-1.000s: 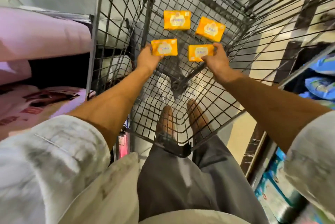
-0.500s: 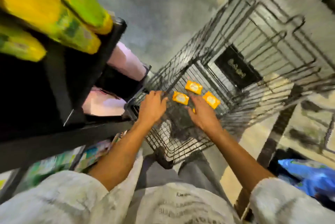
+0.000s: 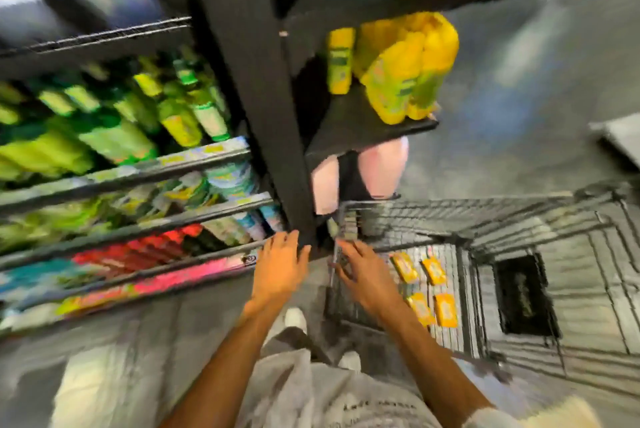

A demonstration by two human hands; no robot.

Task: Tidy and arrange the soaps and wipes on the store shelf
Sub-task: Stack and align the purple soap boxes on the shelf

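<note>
Shelves [image 3: 138, 171] at left carry green bottles, with blurred packets on the lower tiers. Left hand [image 3: 278, 264] hangs before the black shelf post [image 3: 249, 81], grip released, fingers spread, holding nothing. Right hand [image 3: 360, 275] is at the wire cart [image 3: 519, 219] rim; whether its grip grasps the wire cannot be told through the blur. Four yellow soap bars [image 3: 427, 289] lie on the cart floor, right of that hand.
</note>
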